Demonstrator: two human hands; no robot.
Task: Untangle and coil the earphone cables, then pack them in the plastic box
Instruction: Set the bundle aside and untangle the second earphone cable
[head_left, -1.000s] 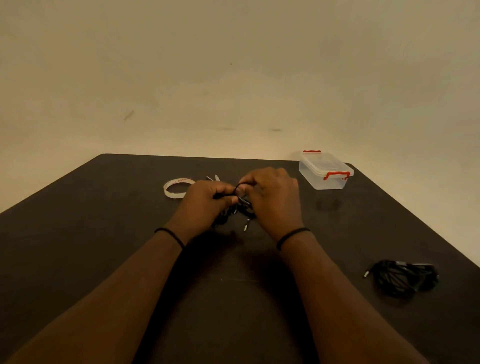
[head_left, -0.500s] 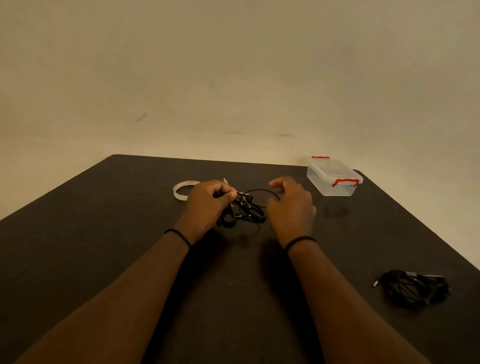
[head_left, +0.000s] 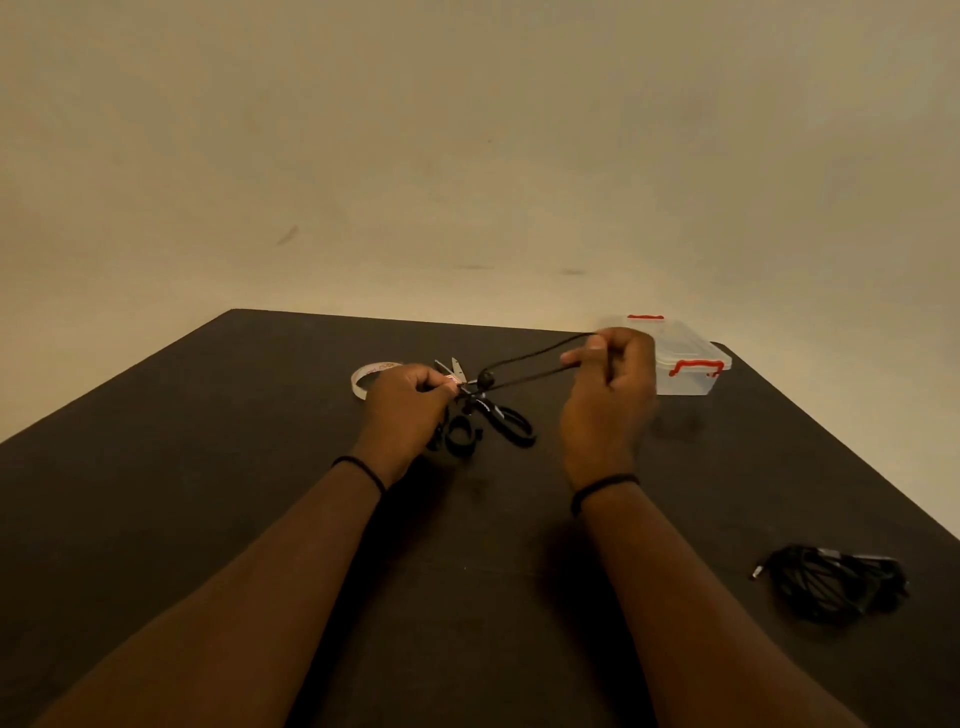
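Observation:
A black earphone cable (head_left: 524, 362) is stretched as a doubled strand between my hands above the dark table (head_left: 208, 467). My left hand (head_left: 410, 410) pinches one end near a small black bead on the strand. My right hand (head_left: 610, 384) pinches the other end, raised in front of the plastic box. The rest of this cable lies in loose loops (head_left: 483, 428) on the table between my hands. The clear plastic box (head_left: 691, 364) with red clips stands shut at the far right. A second tangled black cable bundle (head_left: 836, 582) lies at the near right.
A roll of white tape (head_left: 363, 376) lies beyond my left hand. Scissors (head_left: 457, 369) with metal blades lie partly behind the cable. The table's far edge meets a plain beige wall, and its right edge runs close to the bundle.
My right hand has moved right and up, drawing a doubled strand out of the tangle. My left hand has stayed in place on the cable.

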